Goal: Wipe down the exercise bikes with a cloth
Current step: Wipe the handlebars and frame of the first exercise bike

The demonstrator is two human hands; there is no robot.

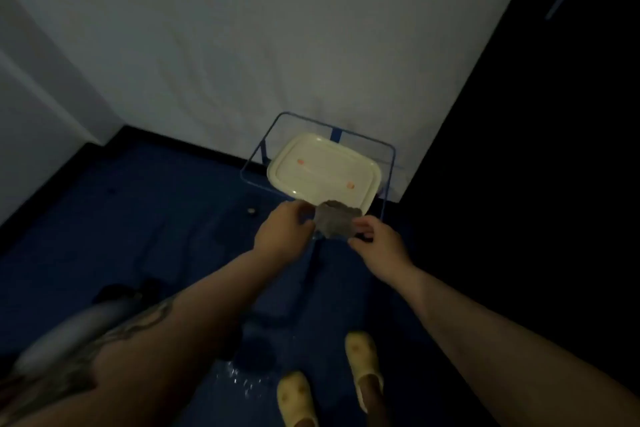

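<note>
**Grey cloth held between both hands over a cream tray**

The landmark here is the cream tray, a rounded rectangular piece with two small orange marks on its face, sitting inside a thin blue wire frame that stands against the pale wall.

Just in front of the tray's near edge, a small grey cloth hangs bunched between the two hands. The left hand holds the cloth's left side, fingers curled in toward it. The right hand pinches the cloth's right side between thumb and fingertips. The top of the cloth overlaps the tray's near rim in the view; whether it touches the tray cannot be told.

Both forearms reach toward the tray from the lower part of the view, the left one bearing a dark tattoo. Below the tray, near the person, two pale yellow clogs stand on the dark blue floor. Left of the tray and nearer the person lies a blurred light grey shape, too smeared to identify. A small pale speck sits on the floor just left of the tray. Right of the tray the room is very dark and nothing there can be made out. No exercise bike can be clearly recognised in this dim view.
</note>
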